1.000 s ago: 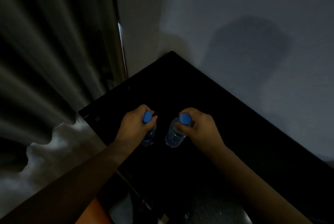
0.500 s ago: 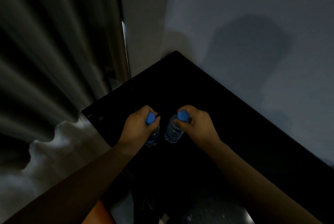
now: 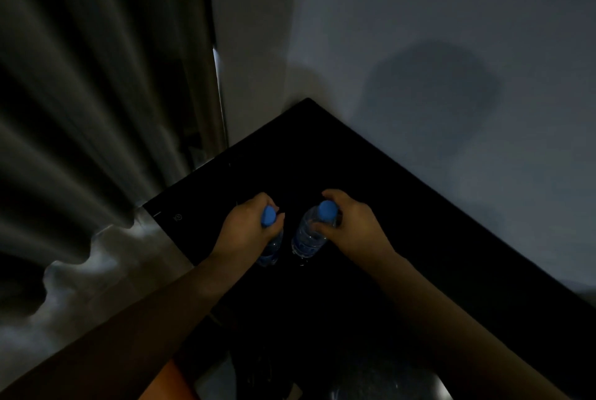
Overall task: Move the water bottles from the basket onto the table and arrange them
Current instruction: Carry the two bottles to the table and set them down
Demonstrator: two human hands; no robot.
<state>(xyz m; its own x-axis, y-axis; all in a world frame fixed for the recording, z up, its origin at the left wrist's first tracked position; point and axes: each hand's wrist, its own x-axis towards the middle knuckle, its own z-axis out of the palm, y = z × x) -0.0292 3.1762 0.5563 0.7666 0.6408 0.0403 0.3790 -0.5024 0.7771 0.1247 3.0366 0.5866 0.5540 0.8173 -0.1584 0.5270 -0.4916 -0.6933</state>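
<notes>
1. Two water bottles side by side, close but apart: the left bottle and the right bottle, both upright with blue caps.
2. The left hand grips its bottle round the neck, and the right hand does the same.
3. Both bottles are over the black table, towards its left edge; too dark to tell whether the bases touch it.
4. Curtain on the left, pale wall at the far side.

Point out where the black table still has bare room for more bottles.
Bare: the black table's far corner, by the wall; also the strip beyond the right hand, along that wall. Crowded: the middle, left hand on left bottle, right hand on right bottle, narrow gap between. Near edge: too dark to judge.
</notes>
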